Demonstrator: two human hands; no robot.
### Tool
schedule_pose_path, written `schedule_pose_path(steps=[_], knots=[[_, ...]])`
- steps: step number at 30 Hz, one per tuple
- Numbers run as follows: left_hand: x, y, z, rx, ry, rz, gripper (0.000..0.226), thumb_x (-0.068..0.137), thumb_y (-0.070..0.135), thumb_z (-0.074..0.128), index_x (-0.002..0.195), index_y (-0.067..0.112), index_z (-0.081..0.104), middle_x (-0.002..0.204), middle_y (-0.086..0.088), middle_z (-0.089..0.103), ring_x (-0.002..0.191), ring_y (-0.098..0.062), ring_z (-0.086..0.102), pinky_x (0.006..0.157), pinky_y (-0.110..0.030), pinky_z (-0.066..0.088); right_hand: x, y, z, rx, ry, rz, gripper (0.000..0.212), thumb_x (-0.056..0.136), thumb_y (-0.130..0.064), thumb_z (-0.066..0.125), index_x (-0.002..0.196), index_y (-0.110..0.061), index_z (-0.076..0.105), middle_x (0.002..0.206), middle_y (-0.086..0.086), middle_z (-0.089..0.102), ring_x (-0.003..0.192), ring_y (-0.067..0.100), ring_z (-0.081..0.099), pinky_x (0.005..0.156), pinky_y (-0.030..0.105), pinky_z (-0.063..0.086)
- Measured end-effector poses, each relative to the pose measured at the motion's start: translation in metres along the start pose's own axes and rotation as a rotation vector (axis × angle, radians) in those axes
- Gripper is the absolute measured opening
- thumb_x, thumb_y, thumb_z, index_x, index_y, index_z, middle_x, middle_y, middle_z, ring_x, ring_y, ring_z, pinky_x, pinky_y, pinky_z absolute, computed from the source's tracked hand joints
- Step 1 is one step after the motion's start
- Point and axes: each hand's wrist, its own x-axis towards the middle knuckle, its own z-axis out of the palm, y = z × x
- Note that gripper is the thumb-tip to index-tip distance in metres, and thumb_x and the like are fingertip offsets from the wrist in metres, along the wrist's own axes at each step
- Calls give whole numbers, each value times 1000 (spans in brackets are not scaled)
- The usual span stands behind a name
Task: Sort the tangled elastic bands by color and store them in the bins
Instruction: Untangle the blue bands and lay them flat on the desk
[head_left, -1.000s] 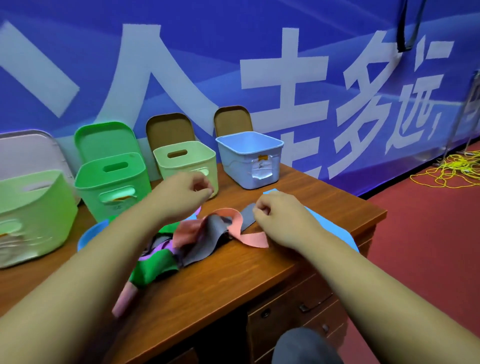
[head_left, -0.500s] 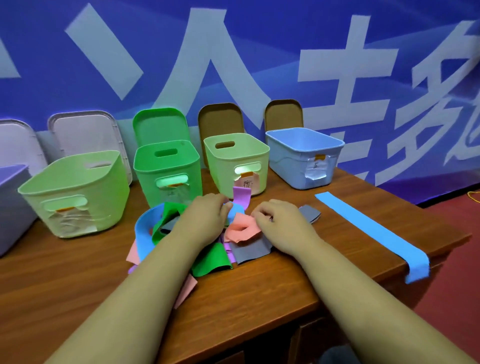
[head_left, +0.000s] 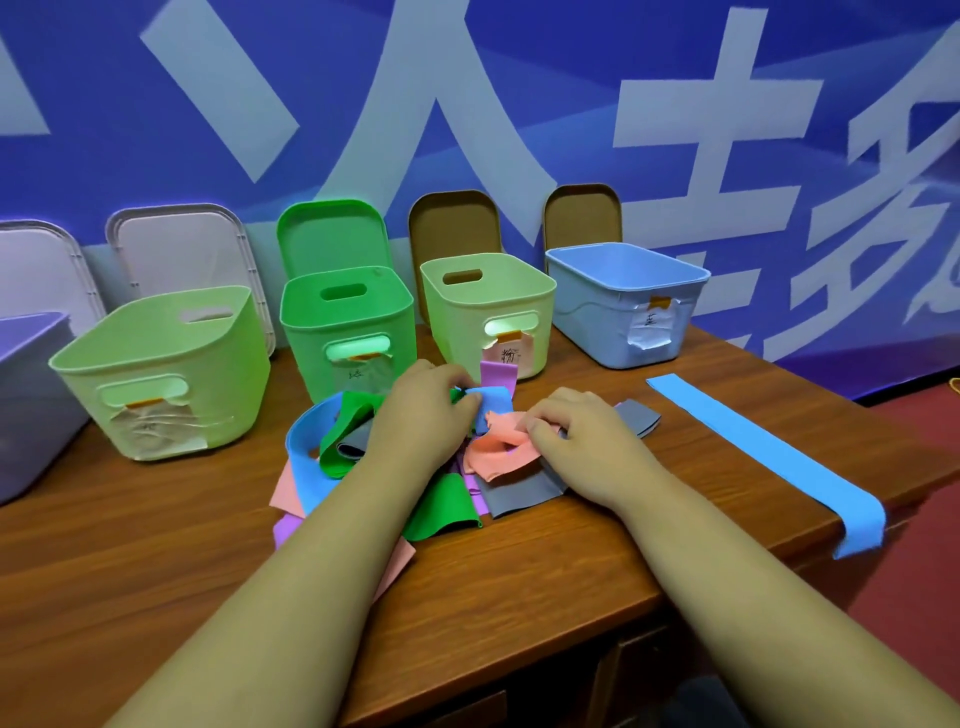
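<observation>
A tangle of elastic bands (head_left: 441, 499) in green, blue, pink, purple and grey lies mid-table. My left hand (head_left: 421, 410) sits on top of it and pinches a blue band (head_left: 493, 400) at the fingertips. My right hand (head_left: 576, 431) has its fingers curled onto a pink band (head_left: 498, 452) beside a grey band (head_left: 636, 415). One long blue band (head_left: 769, 457) lies flat at the right, its end hanging over the table edge. Open bins stand behind: a light green bin (head_left: 161, 374), a green bin (head_left: 348, 332), a pale green bin (head_left: 488, 306) and a blue bin (head_left: 623, 301).
A grey-purple bin (head_left: 26, 405) stands at the far left edge. Lids (head_left: 182, 254) lean against the blue banner wall behind the bins. The wooden table (head_left: 519, 597) ends at the right, with red floor (head_left: 924, 597) beyond and drawers below its front.
The view swung left, so more bins show. Both hands drew closer together over the tangle; the left hand now pinches the blue band and the right holds the pink one.
</observation>
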Motion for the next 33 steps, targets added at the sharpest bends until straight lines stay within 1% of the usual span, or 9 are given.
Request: schedule_pose_path(steps=[4,6,10,14,17,21,25,29,33], knots=[[0,-2,-8,-234,163,-56,18,99,39,65,105,28,79,101,1,74,98,-23,65,80,-31,45,-2,0,-2,39,-6,1,23,104,-35,57,109,-36,79,109,-16,66,111,10,54,100,43,49],[1,-1,-16,-363,228,-78,20,100,40,62,100,28,78,95,4,74,94,-20,66,80,-34,49,-2,-2,-4,22,-12,-4,22,105,-37,57,110,-36,79,110,-16,66,112,8,54,100,41,49],[0,6,-28,-443,332,-38,29,104,43,58,94,24,78,95,-2,66,93,-19,59,75,-35,41,-6,-7,-6,-9,10,-20,24,103,-48,56,108,-37,77,109,-19,64,111,6,53,100,42,49],[-8,13,-28,-408,238,71,41,107,45,56,80,19,71,81,-2,61,82,-19,56,71,-37,41,-7,-12,-6,-94,127,-60,39,96,-69,49,103,-40,73,103,-22,62,104,6,52,97,42,46],[-15,14,-23,-302,131,166,38,107,44,57,74,25,62,75,4,57,78,-18,54,66,-35,35,-9,-14,-4,-91,211,-97,38,97,-69,53,99,-37,73,97,-22,66,100,6,53,94,41,45],[-17,14,-20,-211,1,273,29,105,45,59,86,28,74,76,10,54,76,-12,50,64,-31,35,-8,-14,-2,-42,218,-99,40,100,-66,48,101,-34,73,93,-19,69,98,8,53,92,43,46],[-16,11,-22,-211,-49,328,22,106,36,61,110,25,79,89,9,64,89,-15,56,74,-31,40,-8,-10,-3,58,183,-67,41,100,-66,45,105,-36,73,97,-17,71,102,5,54,92,42,49],[-18,11,-21,-102,-91,444,22,105,26,63,121,26,78,94,10,60,96,-16,54,79,-32,38,-7,-7,-3,147,149,-22,26,103,-55,57,100,-36,75,93,-11,72,103,6,56,91,39,51],[-19,12,-18,-95,-58,475,24,100,22,70,122,25,78,99,9,64,99,-13,55,82,-29,37,-6,-7,-3,186,128,2,24,95,-63,65,102,-43,75,95,-6,70,97,2,58,82,29,49]])
